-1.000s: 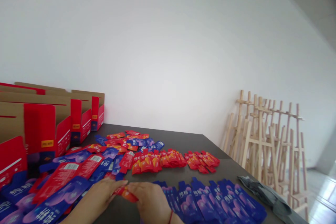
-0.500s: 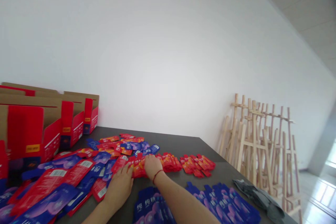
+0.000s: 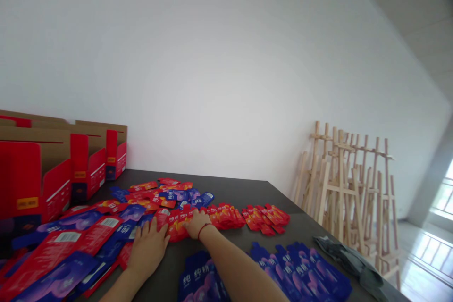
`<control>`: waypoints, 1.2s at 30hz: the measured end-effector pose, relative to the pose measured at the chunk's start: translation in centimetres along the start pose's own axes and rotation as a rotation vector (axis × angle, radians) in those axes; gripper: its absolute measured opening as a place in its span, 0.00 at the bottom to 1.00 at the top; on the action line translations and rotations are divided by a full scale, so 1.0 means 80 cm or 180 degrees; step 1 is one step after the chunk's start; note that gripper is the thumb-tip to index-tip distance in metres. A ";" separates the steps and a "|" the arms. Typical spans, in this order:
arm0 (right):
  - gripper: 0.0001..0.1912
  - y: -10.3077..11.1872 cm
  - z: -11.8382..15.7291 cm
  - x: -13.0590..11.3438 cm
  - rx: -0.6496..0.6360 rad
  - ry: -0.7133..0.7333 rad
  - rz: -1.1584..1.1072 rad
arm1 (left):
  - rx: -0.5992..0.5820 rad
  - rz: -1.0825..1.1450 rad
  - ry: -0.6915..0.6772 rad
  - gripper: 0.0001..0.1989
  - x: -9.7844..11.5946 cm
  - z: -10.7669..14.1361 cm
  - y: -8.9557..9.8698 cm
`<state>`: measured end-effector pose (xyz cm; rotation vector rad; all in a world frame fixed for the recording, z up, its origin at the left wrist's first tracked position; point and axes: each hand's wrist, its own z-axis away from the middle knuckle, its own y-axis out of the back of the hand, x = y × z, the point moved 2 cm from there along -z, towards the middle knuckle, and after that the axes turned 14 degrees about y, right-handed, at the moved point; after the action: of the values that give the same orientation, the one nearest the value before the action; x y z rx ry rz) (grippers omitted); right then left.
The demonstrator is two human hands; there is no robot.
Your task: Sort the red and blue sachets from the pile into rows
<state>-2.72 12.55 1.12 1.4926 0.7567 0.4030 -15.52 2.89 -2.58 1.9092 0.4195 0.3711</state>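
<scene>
My left hand (image 3: pixel 148 247) lies with fingers spread on the near right edge of a mixed pile of red and blue packets. Its fingertips rest by a red packet (image 3: pixel 162 217). My right hand (image 3: pixel 197 224), with a dark red cord at the wrist, is curled over a row of small red sachets (image 3: pixel 179 223). Its thumb and fingers press on the sachets; the fingertips are partly hidden. The row goes on to the right of this hand as overlapping red sachets (image 3: pixel 226 216). Under my right forearm lie blue pouches (image 3: pixel 200 276) in an overlapping stack.
Red cardboard boxes (image 3: pixel 88 165) stand open along the left. More red sachets (image 3: pixel 265 218) and fanned blue pouches (image 3: pixel 300 269) lie to the right. A crumpled grey bag (image 3: pixel 348 259) sits at the right table edge. Wooden easels (image 3: pixel 339 188) lean against the wall beyond.
My left hand has moved left, away from the right hand, and its fingers have spread. My right hand has shifted slightly left along the red row. The view has turned a little.
</scene>
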 end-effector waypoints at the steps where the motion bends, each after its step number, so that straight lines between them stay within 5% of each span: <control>1: 0.34 -0.004 -0.002 -0.001 -0.0005 -0.0088 0.0001 | -0.0022 0.0025 -0.0026 0.21 -0.001 0.000 0.001; 9: 0.39 -0.014 0.007 -0.013 0.0088 -0.0163 0.0013 | -0.0201 0.0421 0.0102 0.18 -0.009 -0.002 0.010; 25: 0.39 -0.010 0.019 -0.028 0.0076 -0.0330 -0.0047 | -0.0615 0.2154 0.0886 0.34 -0.030 -0.044 -0.013; 32: 0.38 -0.009 0.047 -0.075 0.0585 0.0315 -0.0646 | -0.0727 0.2874 0.1103 0.37 -0.053 -0.055 0.011; 36: 0.36 -0.021 0.059 -0.098 0.0742 0.0404 -0.1282 | -0.1105 0.3363 0.0921 0.35 -0.067 -0.026 0.032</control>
<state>-5.50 3.68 0.64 1.4921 1.2109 0.1061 -20.92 1.27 0.26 1.5884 -0.4984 1.3197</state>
